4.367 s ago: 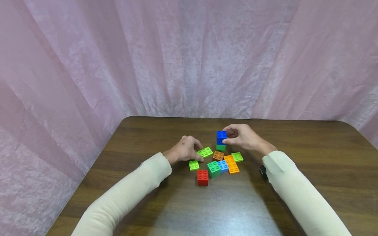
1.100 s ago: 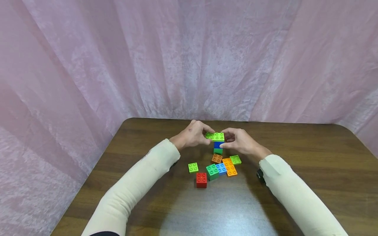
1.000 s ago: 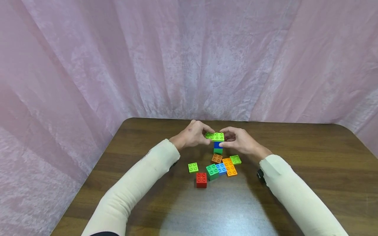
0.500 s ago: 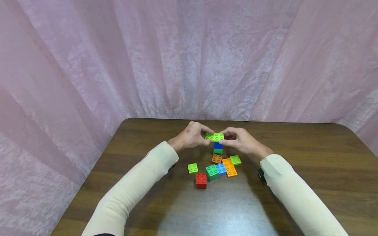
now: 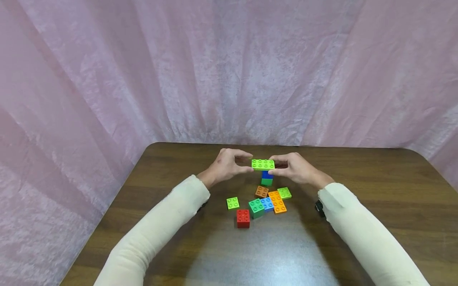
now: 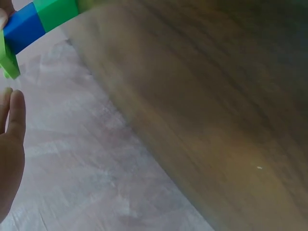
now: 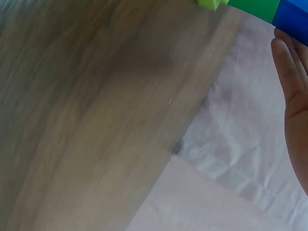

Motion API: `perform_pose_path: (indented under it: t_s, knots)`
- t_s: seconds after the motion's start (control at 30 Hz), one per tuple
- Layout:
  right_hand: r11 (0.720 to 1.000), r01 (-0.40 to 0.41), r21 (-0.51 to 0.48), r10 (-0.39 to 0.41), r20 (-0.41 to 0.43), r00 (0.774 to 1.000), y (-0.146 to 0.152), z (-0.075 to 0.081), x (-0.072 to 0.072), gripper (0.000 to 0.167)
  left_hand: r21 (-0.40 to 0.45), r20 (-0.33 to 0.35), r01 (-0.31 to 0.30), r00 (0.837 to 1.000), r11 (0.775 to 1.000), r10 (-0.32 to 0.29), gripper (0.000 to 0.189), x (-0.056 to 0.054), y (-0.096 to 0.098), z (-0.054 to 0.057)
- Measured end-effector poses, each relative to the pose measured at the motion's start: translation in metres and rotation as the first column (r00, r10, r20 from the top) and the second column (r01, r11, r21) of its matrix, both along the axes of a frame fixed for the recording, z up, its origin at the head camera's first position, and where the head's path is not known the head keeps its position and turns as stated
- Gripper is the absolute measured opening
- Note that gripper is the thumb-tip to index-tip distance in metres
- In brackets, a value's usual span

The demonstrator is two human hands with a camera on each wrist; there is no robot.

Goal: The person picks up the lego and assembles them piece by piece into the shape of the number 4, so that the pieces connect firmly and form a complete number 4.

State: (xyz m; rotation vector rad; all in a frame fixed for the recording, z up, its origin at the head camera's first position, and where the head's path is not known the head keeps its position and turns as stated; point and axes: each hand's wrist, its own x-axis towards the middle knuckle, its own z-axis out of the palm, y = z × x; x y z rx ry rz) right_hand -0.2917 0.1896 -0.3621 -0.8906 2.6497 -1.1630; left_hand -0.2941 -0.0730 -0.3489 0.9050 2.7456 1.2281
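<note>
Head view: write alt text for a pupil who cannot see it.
A right hand holds a lime-topped brick stack, left hand close beside it. Loose coloured bricks lie in front on a brown table before a pink curtain.

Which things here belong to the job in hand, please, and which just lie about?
In use, seemingly: long lime brick, blue brick, green brick below, lime piece at its foot.
Lying about: red brick, brown brick, orange brick, light blue brick, loose green brick, two small lime bricks.
</note>
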Motion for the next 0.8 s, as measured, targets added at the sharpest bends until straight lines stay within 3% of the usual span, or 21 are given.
perform_pose_path:
  t_s: [0.1,0.2,0.33,0.53,0.67,0.8]
  knots:
    - [1.000,0.012,0.010,-0.012,0.019,1.000,0.009,0.001,-0.001,0.029,0.024,0.004,0.024,1.000,0.999,-0.024,0.037,0.003,-0.002,-0.005]
    - [0.999,0.028,0.031,-0.029,0.028,0.999,0.018,0.001,-0.002,0.032,0.023,0.051,0.083,0.995,0.996,-0.084,0.033,0.007,0.002,-0.011]
    - [0.997,0.041,0.061,-0.042,0.022,0.999,0.028,0.003,-0.003,0.033,-0.023,0.128,0.167,0.978,0.986,-0.163,0.032,0.015,0.014,-0.019]
    - [0.995,0.058,0.080,-0.060,0.031,0.998,0.037,0.004,-0.004,0.036,-0.086,0.202,0.242,0.954,0.966,-0.221,0.035,0.024,0.033,-0.022]
    - [0.996,0.055,0.070,-0.057,0.034,0.998,0.039,0.004,-0.005,0.039,-0.131,0.207,0.286,0.944,0.949,-0.256,0.035,0.027,0.042,-0.022]
    - [0.997,0.054,0.057,-0.056,0.033,0.998,0.038,0.004,-0.005,0.041,-0.194,0.184,0.307,0.944,0.932,-0.273,0.037,0.029,0.050,-0.023]
